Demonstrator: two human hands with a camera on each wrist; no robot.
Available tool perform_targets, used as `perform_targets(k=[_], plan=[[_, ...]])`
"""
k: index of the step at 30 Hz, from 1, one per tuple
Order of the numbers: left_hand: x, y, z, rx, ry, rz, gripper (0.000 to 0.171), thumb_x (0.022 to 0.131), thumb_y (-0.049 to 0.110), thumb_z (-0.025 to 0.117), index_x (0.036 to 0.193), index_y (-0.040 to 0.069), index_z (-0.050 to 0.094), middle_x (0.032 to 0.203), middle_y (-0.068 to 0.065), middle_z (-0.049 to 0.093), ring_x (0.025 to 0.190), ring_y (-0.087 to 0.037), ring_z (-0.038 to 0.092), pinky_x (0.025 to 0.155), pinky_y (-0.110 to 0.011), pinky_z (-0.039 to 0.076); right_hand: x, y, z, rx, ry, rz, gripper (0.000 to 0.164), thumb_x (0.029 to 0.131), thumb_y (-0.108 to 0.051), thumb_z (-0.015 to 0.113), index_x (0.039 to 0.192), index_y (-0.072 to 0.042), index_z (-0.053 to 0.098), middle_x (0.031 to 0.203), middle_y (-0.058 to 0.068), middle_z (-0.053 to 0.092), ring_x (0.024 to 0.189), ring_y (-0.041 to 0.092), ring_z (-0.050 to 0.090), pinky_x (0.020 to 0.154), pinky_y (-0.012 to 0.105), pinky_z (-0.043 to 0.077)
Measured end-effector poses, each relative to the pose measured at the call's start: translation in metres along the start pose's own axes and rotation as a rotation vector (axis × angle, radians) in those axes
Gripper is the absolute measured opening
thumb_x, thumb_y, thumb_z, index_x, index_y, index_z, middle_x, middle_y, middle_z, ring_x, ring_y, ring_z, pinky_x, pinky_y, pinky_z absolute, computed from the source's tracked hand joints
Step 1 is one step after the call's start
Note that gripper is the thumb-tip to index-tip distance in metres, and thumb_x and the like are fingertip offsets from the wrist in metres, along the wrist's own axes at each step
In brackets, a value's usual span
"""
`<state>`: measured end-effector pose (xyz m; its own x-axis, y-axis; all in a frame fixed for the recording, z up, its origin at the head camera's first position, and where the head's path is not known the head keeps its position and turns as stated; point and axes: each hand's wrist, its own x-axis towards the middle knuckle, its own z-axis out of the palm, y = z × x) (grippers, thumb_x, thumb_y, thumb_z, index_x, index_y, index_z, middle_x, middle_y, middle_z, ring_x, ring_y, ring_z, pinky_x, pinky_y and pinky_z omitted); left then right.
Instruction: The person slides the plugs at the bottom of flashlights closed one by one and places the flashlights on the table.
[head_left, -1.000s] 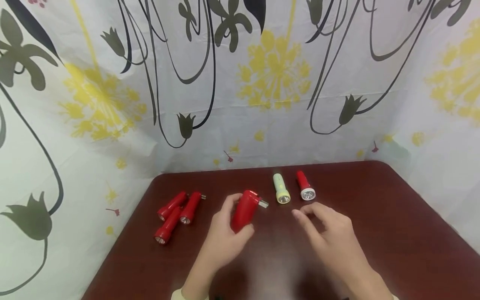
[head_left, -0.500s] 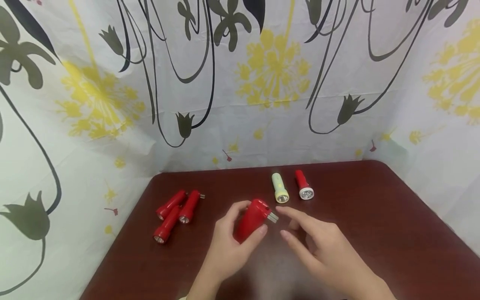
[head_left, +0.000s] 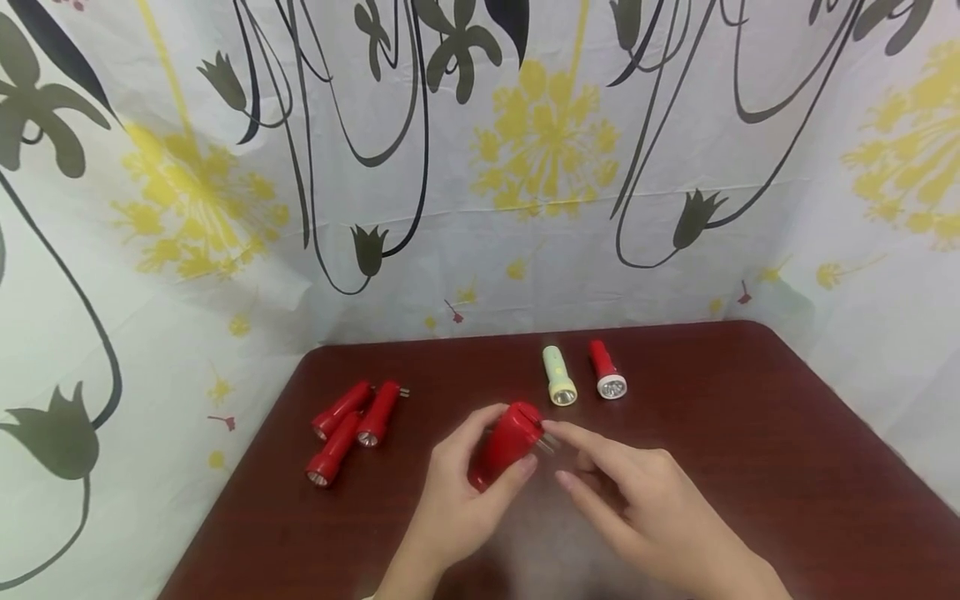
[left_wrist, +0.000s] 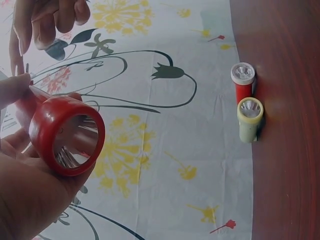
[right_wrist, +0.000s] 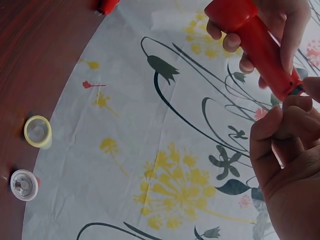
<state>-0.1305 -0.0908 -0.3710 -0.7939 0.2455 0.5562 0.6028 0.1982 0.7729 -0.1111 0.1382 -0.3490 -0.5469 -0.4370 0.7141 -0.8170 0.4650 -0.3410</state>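
Observation:
My left hand (head_left: pixel 457 492) grips a red flashlight (head_left: pixel 510 440) above the table, its tail tilted up to the right. Two metal plug prongs (head_left: pixel 548 445) stick out from the tail end. In the left wrist view the wide lamp head of that flashlight (left_wrist: pixel 42 125) faces the camera. My right hand (head_left: pixel 652 500) is held beside the tail. Its index fingertip touches the flashlight by the prongs, while the thumb stays lower and apart in the head view. The right wrist view shows the flashlight's body (right_wrist: pixel 265 52) slanting down to the right-hand fingers, which partly cover the prongs.
Three red flashlights (head_left: pixel 333 454) lie close together on the left of the dark red table (head_left: pixel 750 467). Toward the back lie a pale green flashlight (head_left: pixel 557 371) and a red flashlight with a white head (head_left: pixel 602 360). A flower-patterned cloth (head_left: pixel 450 192) hangs behind.
The left hand has brought the flashlight lower and to the right, tilting its tail rightward. The right hand has moved left, and its index finger has reached the prong end.

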Motion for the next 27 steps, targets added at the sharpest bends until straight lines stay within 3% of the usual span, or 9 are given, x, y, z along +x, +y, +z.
perform_targets(k=[7, 12, 14, 16, 20, 23, 27], plan=[[0.0, -0.0021, 0.0013, 0.009, 0.005, 0.063, 0.047, 0.096, 0.013, 0.077, 0.14, 0.02, 0.061, 0.129, -0.002, 0.072, 0.107, -0.014, 0.071, 0.082, -0.032, 0.067, -0.0012, -0.0004, -0.0003, -0.026, 0.001, -0.011, 0.052, 0.097, -0.015, 0.078, 0.146, -0.018, 0.063, 0.092, -0.019, 0.072, 0.076, -0.01, 0.062, 0.069, 0.006, 0.051], [0.0002, -0.0015, 0.0016, 0.019, 0.02, 0.092, 0.046, 0.097, 0.013, 0.076, 0.139, 0.02, 0.062, 0.128, -0.002, 0.072, 0.107, -0.014, 0.071, 0.082, -0.032, 0.067, -0.0012, 0.0001, 0.0015, 0.001, 0.005, -0.026, 0.038, 0.106, -0.027, 0.066, 0.143, -0.016, 0.066, 0.104, -0.011, 0.078, 0.079, -0.01, 0.067, 0.075, 0.009, 0.057], [-0.0002, -0.0006, 0.0013, 0.022, 0.024, 0.084, 0.045, 0.097, 0.014, 0.076, 0.139, 0.021, 0.062, 0.128, -0.001, 0.072, 0.108, -0.014, 0.071, 0.083, -0.031, 0.067, -0.0005, 0.0008, 0.0022, 0.01, 0.018, -0.054, 0.038, 0.109, -0.031, 0.059, 0.142, -0.015, 0.067, 0.105, -0.009, 0.077, 0.076, -0.01, 0.064, 0.073, 0.006, 0.055], [-0.0006, -0.0001, 0.0011, 0.03, 0.033, 0.084, 0.044, 0.098, 0.015, 0.076, 0.14, 0.022, 0.063, 0.129, -0.001, 0.072, 0.108, -0.014, 0.07, 0.082, -0.031, 0.067, 0.0003, 0.0011, 0.0026, 0.007, 0.033, -0.081, 0.037, 0.11, -0.031, 0.056, 0.14, -0.014, 0.068, 0.095, -0.011, 0.075, 0.069, -0.011, 0.055, 0.069, 0.003, 0.049], [-0.0019, -0.0009, 0.0014, 0.045, 0.055, 0.103, 0.044, 0.097, 0.015, 0.077, 0.14, 0.021, 0.065, 0.125, -0.002, 0.073, 0.103, -0.013, 0.07, 0.078, -0.03, 0.067, 0.0004, 0.0002, 0.0035, -0.032, 0.043, -0.092, 0.036, 0.11, -0.026, 0.051, 0.139, -0.015, 0.069, 0.069, -0.016, 0.052, 0.062, -0.009, 0.031, 0.061, 0.0, 0.034], [-0.002, -0.0026, 0.002, 0.061, 0.07, 0.135, 0.044, 0.097, 0.013, 0.077, 0.139, 0.019, 0.067, 0.119, -0.003, 0.074, 0.097, -0.012, 0.071, 0.075, -0.03, 0.067, -0.0004, -0.0018, 0.004, -0.059, 0.029, -0.069, 0.041, 0.102, -0.01, 0.058, 0.14, -0.017, 0.068, 0.063, -0.015, 0.041, 0.062, -0.009, 0.025, 0.06, 0.0, 0.031], [-0.0018, -0.0036, 0.0026, 0.072, 0.084, 0.148, 0.043, 0.097, 0.013, 0.077, 0.139, 0.016, 0.067, 0.119, -0.003, 0.075, 0.098, -0.013, 0.072, 0.078, -0.03, 0.067, -0.0006, -0.0042, 0.0052, -0.085, 0.01, -0.05, 0.064, 0.081, 0.005, 0.065, 0.141, -0.018, 0.067, 0.064, -0.017, 0.042, 0.062, -0.01, 0.026, 0.06, 0.0, 0.03]])
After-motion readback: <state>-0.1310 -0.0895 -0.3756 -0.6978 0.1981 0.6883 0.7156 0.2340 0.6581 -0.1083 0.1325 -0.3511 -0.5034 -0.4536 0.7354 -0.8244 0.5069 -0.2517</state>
